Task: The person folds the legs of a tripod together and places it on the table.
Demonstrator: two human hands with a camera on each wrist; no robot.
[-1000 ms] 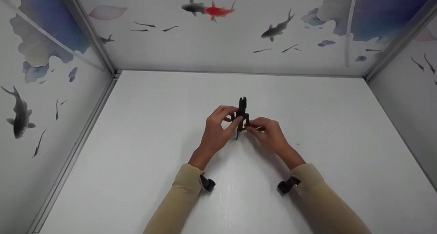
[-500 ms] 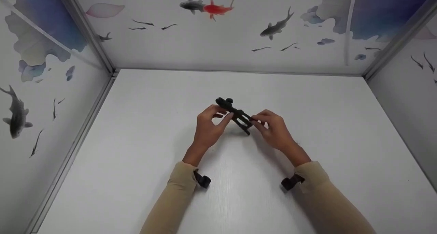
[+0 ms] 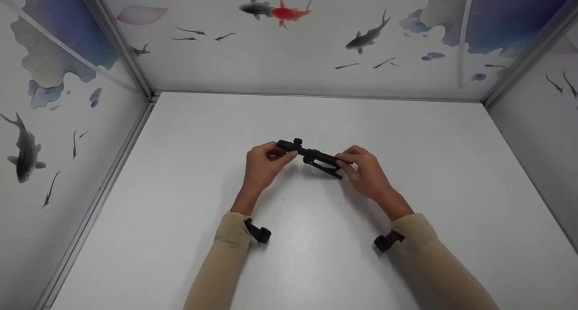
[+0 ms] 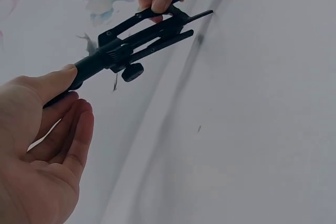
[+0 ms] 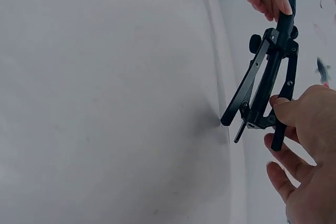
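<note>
A small black mini tripod (image 3: 311, 154) is held above the white table, tilted, with its head end to the left and legs to the right. My left hand (image 3: 264, 165) pinches the tube near the head between thumb and fingers. At the other end, my right hand (image 3: 363, 174) pinches one leg; the right wrist view shows the thumb on that leg (image 5: 284, 95). The legs stand slightly apart from the centre column (image 5: 266, 85), joined to it by short braces. A round knob (image 4: 133, 72) sticks out near the leg hinges.
A white table (image 3: 203, 265) lies below both hands. Walls printed with fish (image 3: 289, 14) enclose it at the back and sides. A small black wrist camera sits on the left cuff (image 3: 259, 233) and another on the right cuff (image 3: 386, 242).
The tripod has turned from nearly upright to a slant, its head swinging left. My left hand has shifted left toward the head end; the right hand stays at the legs, moving slightly right.
</note>
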